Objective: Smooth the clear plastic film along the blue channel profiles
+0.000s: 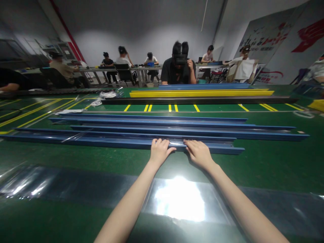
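Both hands rest on the nearest long blue channel (113,141), which lies across the green table. My left hand (159,152) has its fingers bent over the near wall into the groove, its thumb pointing right along the front. A short gap to the right, my right hand (199,153) hooks its fingers over the same wall, thumb on the near side. Shiny clear film shows in the groove between them. Just behind lie a second blue channel (265,132) and, farther back, another blue strip (157,119). The fingertips inside the groove are partly hidden.
A wide strip of clear plastic film (83,185) lies under my forearms. Beyond the blue pieces are a black strip (202,100), a yellow strip (192,94) and crumpled plastic (107,95). A person in black (178,65) sits opposite; several others sit at tables behind.
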`<state>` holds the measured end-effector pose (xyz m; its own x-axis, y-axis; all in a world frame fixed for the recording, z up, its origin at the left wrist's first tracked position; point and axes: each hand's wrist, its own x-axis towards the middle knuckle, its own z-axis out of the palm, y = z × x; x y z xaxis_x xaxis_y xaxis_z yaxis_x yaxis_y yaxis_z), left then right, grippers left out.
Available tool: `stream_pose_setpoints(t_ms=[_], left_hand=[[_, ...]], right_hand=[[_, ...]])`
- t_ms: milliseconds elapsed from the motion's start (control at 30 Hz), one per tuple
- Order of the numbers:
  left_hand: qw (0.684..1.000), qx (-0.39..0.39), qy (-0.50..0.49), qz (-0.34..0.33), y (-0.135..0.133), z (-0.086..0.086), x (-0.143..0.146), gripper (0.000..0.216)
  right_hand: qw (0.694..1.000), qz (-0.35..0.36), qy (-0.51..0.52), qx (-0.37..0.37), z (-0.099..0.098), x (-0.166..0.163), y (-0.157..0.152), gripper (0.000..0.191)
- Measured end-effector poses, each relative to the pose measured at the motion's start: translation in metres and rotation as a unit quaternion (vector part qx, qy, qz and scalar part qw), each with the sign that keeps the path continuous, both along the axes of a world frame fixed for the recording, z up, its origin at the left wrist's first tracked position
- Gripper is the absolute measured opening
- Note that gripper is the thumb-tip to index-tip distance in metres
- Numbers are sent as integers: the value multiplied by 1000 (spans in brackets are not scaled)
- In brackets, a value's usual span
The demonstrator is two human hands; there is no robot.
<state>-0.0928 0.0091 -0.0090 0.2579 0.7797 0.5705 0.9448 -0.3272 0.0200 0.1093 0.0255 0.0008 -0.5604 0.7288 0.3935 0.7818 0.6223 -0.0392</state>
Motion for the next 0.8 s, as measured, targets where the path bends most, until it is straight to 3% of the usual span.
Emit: stream_pose_setpoints(t_ms=[800], left_hand=[[1000, -8, 1, 1, 0, 3, 0, 36]], right_hand=[[1000, -9, -11, -14, 2, -1, -1, 33]])
